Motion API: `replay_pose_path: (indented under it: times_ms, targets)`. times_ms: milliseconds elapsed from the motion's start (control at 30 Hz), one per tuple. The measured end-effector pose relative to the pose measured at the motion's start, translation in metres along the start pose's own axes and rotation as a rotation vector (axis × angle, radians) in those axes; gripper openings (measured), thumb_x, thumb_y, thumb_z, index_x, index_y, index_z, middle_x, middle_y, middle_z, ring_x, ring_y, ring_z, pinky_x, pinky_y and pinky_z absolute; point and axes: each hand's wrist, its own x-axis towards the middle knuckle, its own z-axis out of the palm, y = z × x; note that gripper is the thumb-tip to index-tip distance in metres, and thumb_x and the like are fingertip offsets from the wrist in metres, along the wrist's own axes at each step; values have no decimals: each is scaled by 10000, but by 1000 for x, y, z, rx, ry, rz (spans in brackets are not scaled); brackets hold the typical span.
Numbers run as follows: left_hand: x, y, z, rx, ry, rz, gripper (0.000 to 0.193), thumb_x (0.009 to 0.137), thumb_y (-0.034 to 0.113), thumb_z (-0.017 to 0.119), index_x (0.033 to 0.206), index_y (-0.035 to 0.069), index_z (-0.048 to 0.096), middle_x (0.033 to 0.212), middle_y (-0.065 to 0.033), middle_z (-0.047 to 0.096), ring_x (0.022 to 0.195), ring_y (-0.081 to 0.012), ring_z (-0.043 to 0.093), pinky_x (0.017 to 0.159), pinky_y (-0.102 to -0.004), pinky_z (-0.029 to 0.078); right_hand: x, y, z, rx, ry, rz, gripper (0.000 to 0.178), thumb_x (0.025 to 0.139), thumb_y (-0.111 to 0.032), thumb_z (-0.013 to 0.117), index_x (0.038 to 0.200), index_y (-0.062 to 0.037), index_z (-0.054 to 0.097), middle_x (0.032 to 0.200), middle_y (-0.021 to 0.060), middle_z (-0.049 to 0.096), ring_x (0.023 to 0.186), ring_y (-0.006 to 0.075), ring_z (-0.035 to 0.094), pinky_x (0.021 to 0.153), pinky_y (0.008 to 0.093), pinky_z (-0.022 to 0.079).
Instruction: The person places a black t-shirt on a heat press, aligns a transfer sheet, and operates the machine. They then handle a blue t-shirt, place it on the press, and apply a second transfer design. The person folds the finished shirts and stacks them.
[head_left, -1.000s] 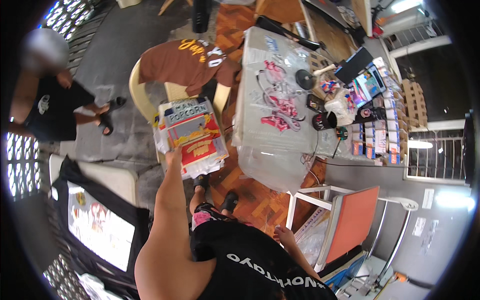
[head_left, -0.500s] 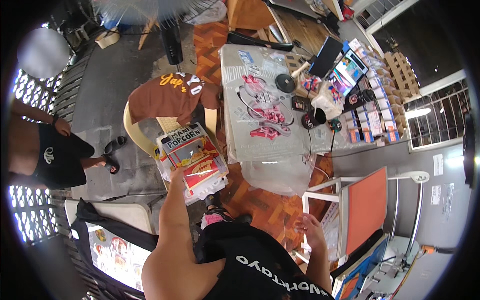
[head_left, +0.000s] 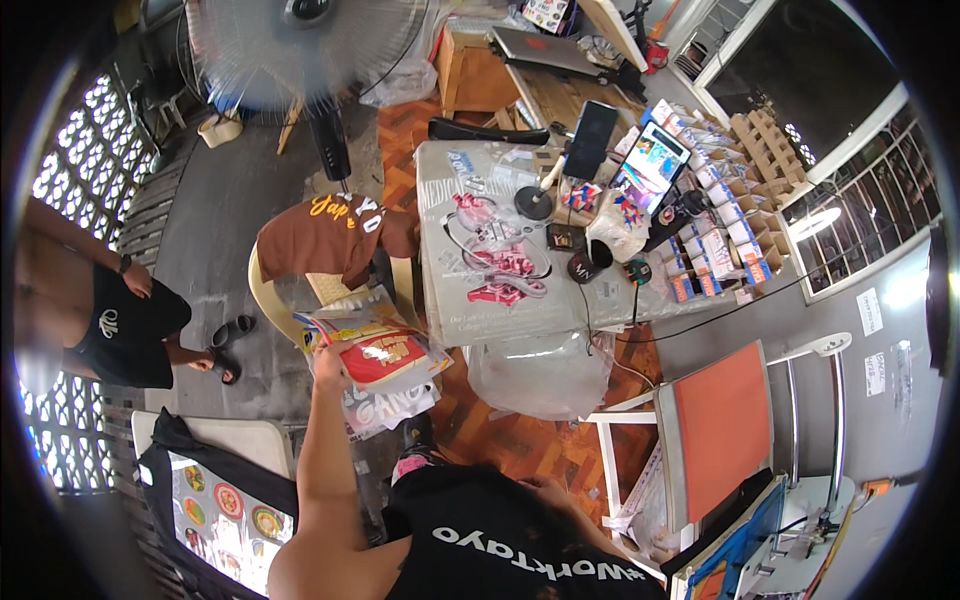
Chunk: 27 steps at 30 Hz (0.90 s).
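My left hand is closed on the edge of a red and yellow printed sheet, which bends up at its far side. The sheet is part of a stack of glossy printed sheets on the seat of a pale yellow plastic chair. A brown shirt with yellow and white lettering hangs over the chair. Close to my black shirt is my right hand, its fingers mostly hidden, so its grip is unclear.
A plastic-covered table ahead carries a mug, phone, lit screen and small boxes. A fan stands beyond the chair. To the left is another person; near them, a black garment with a printed sheet. At right stands an orange-topped press.
My left hand has moved slightly down and left, bending the top sheet and uncovering lettered sheets beneath. My right hand has drawn in toward my body. The view has shifted.
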Motion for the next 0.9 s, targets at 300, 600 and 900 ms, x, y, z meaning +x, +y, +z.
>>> replay_pose_path:
  times_ms: [300, 600, 900]
  targets:
    - [-203, 63, 158, -81, -484, -113, 629, 730, -57, 678, 1358, -28, 653, 1240, -213, 754, 1108, -370, 756, 1025, -501, 604, 23, -83, -9, 559, -317, -195, 300, 1073, -322, 674, 1265, -97, 726, 1040, 23, 723, 893, 140, 672, 803, 288, 561]
    - [-222, -13, 249, 1060, -826, -265, 566, 959, 217, 803, 1437, -29, 625, 1322, -180, 735, 1124, -252, 733, 1036, -393, 562, 1, -112, -63, 1171, -256, -465, 324, 1080, -347, 655, 1277, -99, 723, 1070, 33, 722, 923, 150, 674, 827, 300, 562]
    - [-81, -3, 273, 1120, -742, -232, 421, 1037, 135, 703, 1424, -4, 614, 1271, -138, 750, 1100, -206, 732, 1012, -399, 593, 5, -9, -115, 1276, 267, -345, 349, 1086, -372, 635, 1289, -100, 719, 1100, 43, 722, 952, 160, 677, 851, 313, 563]
